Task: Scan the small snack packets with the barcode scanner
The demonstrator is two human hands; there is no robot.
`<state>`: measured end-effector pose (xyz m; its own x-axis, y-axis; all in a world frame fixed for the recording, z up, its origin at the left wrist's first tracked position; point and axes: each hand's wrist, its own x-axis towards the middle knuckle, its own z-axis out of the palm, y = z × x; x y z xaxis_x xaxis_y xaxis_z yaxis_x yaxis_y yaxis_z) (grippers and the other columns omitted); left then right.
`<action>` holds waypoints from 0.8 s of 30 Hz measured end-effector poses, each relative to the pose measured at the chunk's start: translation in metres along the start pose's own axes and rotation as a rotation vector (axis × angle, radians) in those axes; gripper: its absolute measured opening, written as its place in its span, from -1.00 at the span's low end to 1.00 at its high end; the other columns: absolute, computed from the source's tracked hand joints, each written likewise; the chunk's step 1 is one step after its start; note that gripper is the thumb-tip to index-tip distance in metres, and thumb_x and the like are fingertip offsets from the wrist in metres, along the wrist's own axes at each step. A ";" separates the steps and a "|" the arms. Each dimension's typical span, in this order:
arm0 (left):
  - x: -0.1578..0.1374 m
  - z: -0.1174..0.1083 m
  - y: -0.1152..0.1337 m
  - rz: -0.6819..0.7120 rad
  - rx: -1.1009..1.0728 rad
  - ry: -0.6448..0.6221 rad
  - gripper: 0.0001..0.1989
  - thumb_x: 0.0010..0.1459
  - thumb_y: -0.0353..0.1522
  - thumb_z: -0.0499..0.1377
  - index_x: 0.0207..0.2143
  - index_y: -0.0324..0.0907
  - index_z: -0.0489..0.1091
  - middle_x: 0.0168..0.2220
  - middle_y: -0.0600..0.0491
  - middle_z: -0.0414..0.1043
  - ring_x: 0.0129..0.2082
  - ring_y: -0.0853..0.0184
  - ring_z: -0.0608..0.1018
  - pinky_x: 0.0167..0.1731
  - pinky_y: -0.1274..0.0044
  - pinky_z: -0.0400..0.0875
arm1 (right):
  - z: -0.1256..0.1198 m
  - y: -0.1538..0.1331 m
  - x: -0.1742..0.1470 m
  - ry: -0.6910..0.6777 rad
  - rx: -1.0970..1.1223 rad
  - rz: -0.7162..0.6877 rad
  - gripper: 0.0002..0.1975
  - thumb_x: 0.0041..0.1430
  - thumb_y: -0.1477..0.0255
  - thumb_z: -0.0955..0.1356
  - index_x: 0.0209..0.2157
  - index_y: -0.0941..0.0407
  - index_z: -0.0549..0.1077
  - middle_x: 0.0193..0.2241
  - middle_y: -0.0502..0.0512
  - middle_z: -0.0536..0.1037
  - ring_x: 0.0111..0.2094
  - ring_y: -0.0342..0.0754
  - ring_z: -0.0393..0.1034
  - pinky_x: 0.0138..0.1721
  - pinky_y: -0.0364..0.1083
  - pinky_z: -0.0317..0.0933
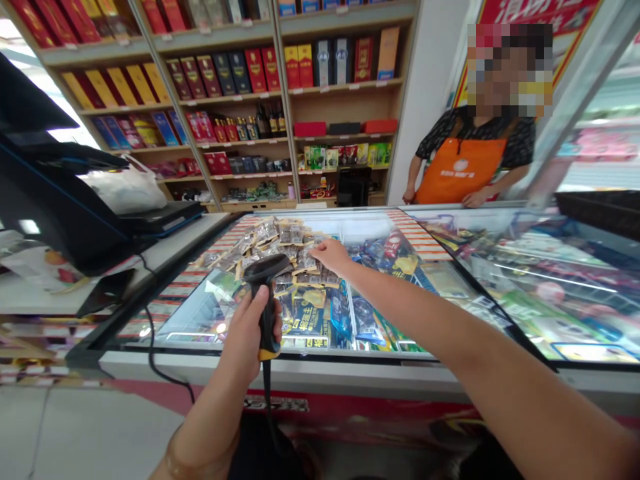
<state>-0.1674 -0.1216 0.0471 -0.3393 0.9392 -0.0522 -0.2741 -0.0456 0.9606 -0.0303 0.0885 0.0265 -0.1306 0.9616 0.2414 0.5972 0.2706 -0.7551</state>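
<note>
My left hand (249, 327) is wrapped round the handle of a black barcode scanner (265, 270) with a yellow-orange base, its cable hanging down. The scanner's head is over the near side of a pile of small clear packets (260, 233) with dark contents and tan edges. They lie on the glass lid of a chest freezer (320, 365). At the pile's right side my right hand (334, 257) is closed in a pinch on the edge of a small packet (306, 259). Its fingertips partly hide that packet.
Under the glass are blue frozen-food bags (310, 317). To the left, a counter holds a black checkout machine (65, 187) and a white plastic bag (125, 187). A person in an orange apron (463, 170) stands across the freezer. Shelves of boxes (215, 77) line the back.
</note>
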 end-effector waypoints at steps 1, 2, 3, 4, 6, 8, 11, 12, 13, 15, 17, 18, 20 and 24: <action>0.000 0.002 -0.001 -0.012 0.002 -0.008 -0.45 -0.09 0.01 0.35 -0.22 -0.16 0.32 -0.52 0.19 0.36 -0.71 0.50 0.31 -0.74 0.62 0.20 | -0.002 0.003 0.001 0.008 -0.014 -0.011 -0.75 0.10 0.26 0.43 -0.52 0.14 0.46 -0.55 -0.02 0.49 -0.44 -0.12 0.37 -0.43 -0.18 0.10; 0.001 0.004 -0.001 -0.024 0.005 -0.017 -0.45 -0.09 0.02 0.35 -0.22 -0.17 0.32 -0.53 0.19 0.35 -0.71 0.50 0.32 -0.74 0.62 0.21 | -0.005 0.007 0.001 0.012 -0.017 -0.017 -0.75 0.11 0.27 0.41 -0.51 0.14 0.46 -0.56 -0.03 0.48 -0.45 -0.13 0.36 -0.43 -0.18 0.09; 0.000 0.006 -0.001 -0.036 0.009 -0.028 -0.44 -0.09 0.02 0.35 -0.22 -0.17 0.32 -0.53 0.19 0.35 -0.71 0.49 0.32 -0.74 0.62 0.21 | -0.008 0.011 0.002 0.013 -0.014 -0.020 -0.76 0.13 0.28 0.40 -0.51 0.14 0.47 -0.58 -0.04 0.46 -0.46 -0.13 0.34 -0.44 -0.18 0.08; 0.000 0.009 -0.001 -0.043 0.012 -0.036 -0.44 -0.10 0.02 0.35 -0.22 -0.17 0.32 -0.54 0.18 0.35 -0.71 0.49 0.33 -0.74 0.62 0.21 | -0.011 0.016 0.002 0.016 -0.008 -0.023 -0.77 0.14 0.30 0.39 -0.51 0.14 0.47 -0.59 -0.04 0.45 -0.47 -0.14 0.32 -0.44 -0.18 0.07; -0.001 0.016 -0.001 -0.043 0.015 -0.044 -0.45 -0.09 0.02 0.35 -0.23 -0.17 0.32 -0.53 0.18 0.36 -0.71 0.49 0.33 -0.74 0.62 0.21 | -0.019 0.028 0.000 0.028 0.002 -0.026 -0.80 0.14 0.33 0.37 -0.49 0.15 0.48 -0.59 -0.04 0.44 -0.48 -0.14 0.31 -0.45 -0.18 0.07; -0.003 0.024 -0.002 -0.043 0.018 -0.052 -0.47 -0.09 0.01 0.35 -0.25 -0.16 0.32 -0.53 0.19 0.36 -0.72 0.50 0.33 -0.74 0.62 0.21 | -0.030 0.040 -0.006 0.039 0.015 -0.027 -0.81 0.16 0.35 0.35 -0.46 0.15 0.49 -0.56 -0.03 0.47 -0.47 -0.14 0.33 -0.44 -0.18 0.09; -0.005 0.037 -0.009 -0.071 0.031 -0.085 -0.46 -0.10 0.02 0.35 -0.25 -0.17 0.33 -0.55 0.20 0.35 -0.73 0.50 0.32 -0.74 0.62 0.20 | -0.051 0.060 -0.023 0.046 0.027 -0.033 -0.83 0.17 0.39 0.35 -0.45 0.16 0.49 -0.50 0.03 0.53 -0.43 -0.12 0.38 -0.39 -0.17 0.14; -0.005 0.042 -0.013 -0.074 0.032 -0.094 -0.46 -0.10 0.02 0.35 -0.25 -0.17 0.33 -0.55 0.20 0.35 -0.73 0.51 0.32 -0.74 0.62 0.20 | -0.058 0.067 -0.031 0.047 0.025 -0.037 -0.84 0.16 0.40 0.35 -0.46 0.16 0.49 -0.48 0.04 0.55 -0.42 -0.11 0.39 -0.36 -0.17 0.15; -0.005 0.047 -0.017 -0.072 0.032 -0.099 -0.47 -0.10 0.02 0.35 -0.26 -0.17 0.32 -0.54 0.20 0.35 -0.73 0.51 0.31 -0.74 0.62 0.19 | -0.066 0.075 -0.040 0.044 0.022 -0.042 -0.84 0.16 0.41 0.36 -0.46 0.16 0.49 -0.47 0.06 0.56 -0.40 -0.10 0.41 -0.34 -0.17 0.16; -0.004 0.058 -0.027 -0.065 0.028 -0.114 -0.48 -0.09 0.02 0.34 -0.30 -0.17 0.31 -0.52 0.19 0.36 -0.73 0.52 0.31 -0.74 0.62 0.20 | -0.082 0.088 -0.059 0.031 0.006 -0.047 -0.85 0.16 0.42 0.36 -0.45 0.16 0.49 -0.45 0.08 0.57 -0.39 -0.09 0.42 -0.32 -0.16 0.18; -0.005 0.072 -0.036 -0.080 0.022 -0.144 -0.48 -0.08 0.03 0.34 -0.32 -0.17 0.29 -0.52 0.19 0.36 -0.73 0.52 0.31 -0.75 0.62 0.20 | -0.100 0.096 -0.077 0.000 -0.020 -0.047 -0.86 0.18 0.41 0.35 -0.41 0.16 0.50 -0.43 0.08 0.58 -0.40 -0.09 0.42 -0.31 -0.15 0.20; -0.005 0.079 -0.041 -0.092 0.021 -0.165 -0.48 -0.08 0.03 0.34 -0.34 -0.17 0.28 -0.51 0.19 0.37 -0.72 0.51 0.32 -0.74 0.61 0.21 | -0.110 0.097 -0.085 -0.016 -0.035 -0.052 -0.86 0.19 0.41 0.35 -0.39 0.16 0.51 -0.41 0.08 0.59 -0.41 -0.10 0.41 -0.31 -0.14 0.20; -0.007 0.095 -0.049 -0.113 0.023 -0.204 -0.48 -0.08 0.04 0.33 -0.36 -0.17 0.27 -0.51 0.18 0.37 -0.72 0.51 0.33 -0.74 0.61 0.21 | -0.133 0.098 -0.101 -0.030 -0.069 -0.100 -0.86 0.21 0.39 0.34 -0.35 0.15 0.52 -0.39 0.07 0.59 -0.44 -0.11 0.39 -0.32 -0.13 0.22; -0.013 0.129 -0.062 -0.136 0.023 -0.256 -0.48 -0.07 0.06 0.32 -0.37 -0.16 0.27 -0.52 0.18 0.36 -0.72 0.51 0.33 -0.73 0.61 0.22 | -0.148 0.118 -0.171 0.037 -0.156 -0.397 -0.85 0.30 0.36 0.32 -0.24 0.10 0.52 -0.29 0.09 0.59 -0.40 -0.12 0.42 -0.26 -0.12 0.28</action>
<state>-0.0298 -0.0870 0.0231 -0.0621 0.9917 -0.1129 -0.2802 0.0913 0.9556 0.1796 -0.0505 -0.0131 -0.3479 0.7810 0.5187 0.6191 0.6068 -0.4985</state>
